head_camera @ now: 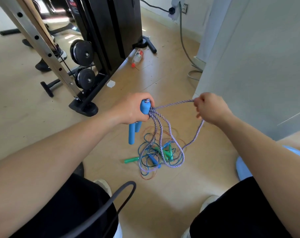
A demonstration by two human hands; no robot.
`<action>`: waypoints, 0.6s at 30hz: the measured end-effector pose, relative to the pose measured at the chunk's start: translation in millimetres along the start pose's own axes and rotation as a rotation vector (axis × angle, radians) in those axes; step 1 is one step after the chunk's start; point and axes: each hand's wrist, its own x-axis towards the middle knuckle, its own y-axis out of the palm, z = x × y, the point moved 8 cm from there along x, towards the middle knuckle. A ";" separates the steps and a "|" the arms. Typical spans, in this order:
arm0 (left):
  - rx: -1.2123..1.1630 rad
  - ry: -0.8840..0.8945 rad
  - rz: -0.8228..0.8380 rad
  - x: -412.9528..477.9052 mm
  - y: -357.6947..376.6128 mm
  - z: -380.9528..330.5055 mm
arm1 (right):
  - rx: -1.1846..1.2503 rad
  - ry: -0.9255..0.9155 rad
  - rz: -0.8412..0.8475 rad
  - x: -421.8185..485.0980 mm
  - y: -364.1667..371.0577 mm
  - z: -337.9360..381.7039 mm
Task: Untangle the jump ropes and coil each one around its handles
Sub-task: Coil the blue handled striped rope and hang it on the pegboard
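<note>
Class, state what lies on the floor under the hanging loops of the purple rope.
A tangle of thin ropes with a green handle and a blue handle. Crossing strands hide how they interlock.

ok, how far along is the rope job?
Nothing looks fully coiled yet. In hand: left hand grips both blue handles, purple rope loops gathered at their top; right hand pinches the next stretch. Left: the hanging purple slack, then the tangle of thin ropes on the floor.

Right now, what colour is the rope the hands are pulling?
The braided rope is pale purple with darker purple flecks, clearest in the head view.
</note>
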 end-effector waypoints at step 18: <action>-0.149 0.084 0.029 -3.1 14.9 -25.9 | 0.017 -0.262 0.193 -23.0 33.7 56.9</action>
